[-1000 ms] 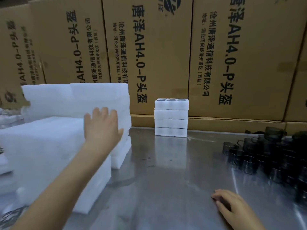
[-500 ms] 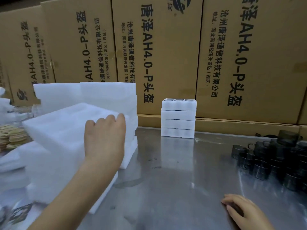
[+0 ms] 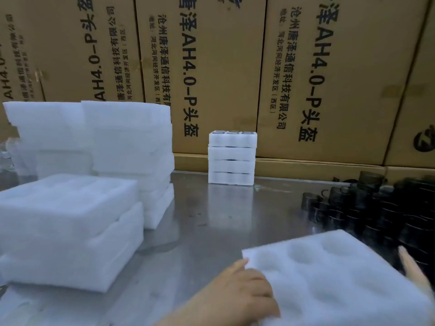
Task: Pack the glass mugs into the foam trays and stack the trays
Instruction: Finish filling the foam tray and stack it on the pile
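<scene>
Boxes: printed cardboard cartons (image 3: 211, 67) wall off the far side of your steel table (image 3: 200, 243).
Empty foam: white stacks (image 3: 70, 220) on your left.
Mugs: dark glass mugs (image 3: 376, 208) crowd the right.
Packed stack: four trays (image 3: 231, 158) by the cartons.
Fresh tray: foam tray (image 3: 341, 278) near you, blurred.
Left hand (image 3: 244, 295): pinching its left edge.
Right hand (image 3: 414, 269): fingers at the right edge, grip can't be told.

The left hand (image 3: 237, 295) gripped a foam tray (image 3: 336, 278) over the steel table (image 3: 211, 231), near dark glass mugs (image 3: 381, 208); the right hand (image 3: 412, 267) touched its far edge.
</scene>
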The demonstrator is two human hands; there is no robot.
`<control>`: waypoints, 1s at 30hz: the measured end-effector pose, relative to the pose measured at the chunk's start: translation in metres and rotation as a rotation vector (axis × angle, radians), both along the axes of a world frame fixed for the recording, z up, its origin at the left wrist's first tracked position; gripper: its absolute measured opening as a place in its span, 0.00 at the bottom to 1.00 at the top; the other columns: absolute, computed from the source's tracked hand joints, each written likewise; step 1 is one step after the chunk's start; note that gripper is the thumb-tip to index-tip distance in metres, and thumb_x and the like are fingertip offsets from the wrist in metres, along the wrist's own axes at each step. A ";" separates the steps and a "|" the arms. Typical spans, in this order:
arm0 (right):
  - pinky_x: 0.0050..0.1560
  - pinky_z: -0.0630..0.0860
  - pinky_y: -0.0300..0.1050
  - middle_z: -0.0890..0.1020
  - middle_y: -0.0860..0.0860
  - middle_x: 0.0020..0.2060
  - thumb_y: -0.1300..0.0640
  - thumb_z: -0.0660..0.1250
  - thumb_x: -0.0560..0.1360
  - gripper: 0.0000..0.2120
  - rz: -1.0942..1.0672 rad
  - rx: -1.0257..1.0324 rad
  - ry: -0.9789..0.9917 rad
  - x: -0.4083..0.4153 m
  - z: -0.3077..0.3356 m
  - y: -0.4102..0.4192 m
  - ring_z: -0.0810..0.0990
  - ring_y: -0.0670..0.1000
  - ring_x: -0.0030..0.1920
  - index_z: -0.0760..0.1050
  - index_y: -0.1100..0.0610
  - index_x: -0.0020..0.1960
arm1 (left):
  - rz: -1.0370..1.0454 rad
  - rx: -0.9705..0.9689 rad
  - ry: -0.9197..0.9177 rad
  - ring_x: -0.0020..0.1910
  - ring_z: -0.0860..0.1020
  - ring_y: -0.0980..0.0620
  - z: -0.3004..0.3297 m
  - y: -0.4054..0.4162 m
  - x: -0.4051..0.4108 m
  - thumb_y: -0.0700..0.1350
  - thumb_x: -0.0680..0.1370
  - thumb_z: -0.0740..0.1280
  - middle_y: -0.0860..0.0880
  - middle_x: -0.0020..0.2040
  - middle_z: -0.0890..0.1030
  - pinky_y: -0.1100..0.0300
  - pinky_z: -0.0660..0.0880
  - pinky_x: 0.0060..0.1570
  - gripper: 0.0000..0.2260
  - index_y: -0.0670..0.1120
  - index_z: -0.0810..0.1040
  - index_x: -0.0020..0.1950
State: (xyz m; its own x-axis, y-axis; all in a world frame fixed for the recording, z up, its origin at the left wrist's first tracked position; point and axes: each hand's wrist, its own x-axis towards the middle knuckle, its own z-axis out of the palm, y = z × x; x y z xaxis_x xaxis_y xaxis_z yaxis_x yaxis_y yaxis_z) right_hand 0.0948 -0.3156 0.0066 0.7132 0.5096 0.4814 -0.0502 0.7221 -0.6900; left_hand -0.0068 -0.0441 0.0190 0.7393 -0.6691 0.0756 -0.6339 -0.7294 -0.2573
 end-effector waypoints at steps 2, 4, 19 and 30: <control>0.67 0.22 0.47 0.40 0.55 0.75 0.33 0.31 0.75 0.39 -0.112 -0.084 -0.039 -0.001 -0.032 -0.044 0.44 0.57 0.76 0.40 0.58 0.76 | -0.123 -0.137 -0.096 0.49 0.75 0.65 -0.007 0.004 0.017 0.47 0.71 0.61 0.64 0.43 0.78 0.65 0.70 0.58 0.09 0.60 0.79 0.40; 0.70 0.29 0.51 0.48 0.58 0.75 0.39 0.32 0.78 0.33 -0.261 -0.257 0.280 -0.017 -0.021 -0.047 0.52 0.59 0.75 0.39 0.61 0.74 | -0.140 -0.303 0.017 0.54 0.75 0.59 -0.017 0.009 0.032 0.38 0.66 0.67 0.58 0.51 0.77 0.63 0.70 0.59 0.15 0.56 0.79 0.47; 0.36 0.75 0.44 0.83 0.52 0.45 0.62 0.64 0.76 0.07 -1.000 -0.793 0.385 0.000 -0.017 -0.024 0.82 0.50 0.42 0.80 0.57 0.50 | 0.295 -1.671 0.700 0.71 0.64 0.57 -0.039 -0.024 0.096 0.45 0.80 0.62 0.57 0.72 0.64 0.60 0.60 0.71 0.21 0.54 0.63 0.72; 0.41 0.72 0.42 0.76 0.52 0.61 0.60 0.64 0.77 0.20 -1.212 -1.306 -0.063 0.088 0.006 -0.029 0.77 0.47 0.43 0.69 0.55 0.69 | 0.292 -1.706 0.566 0.63 0.69 0.66 -0.053 -0.019 0.121 0.46 0.78 0.66 0.62 0.64 0.71 0.77 0.67 0.52 0.18 0.58 0.68 0.66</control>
State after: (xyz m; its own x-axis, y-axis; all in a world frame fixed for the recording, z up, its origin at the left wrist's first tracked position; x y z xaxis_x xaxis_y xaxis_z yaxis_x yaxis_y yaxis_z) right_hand 0.1827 -0.3449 0.0131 0.9413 -0.1994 0.2725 0.0885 -0.6331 -0.7690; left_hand 0.1141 -0.0628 -0.0344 0.9822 0.0045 0.1879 -0.1878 -0.0250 0.9819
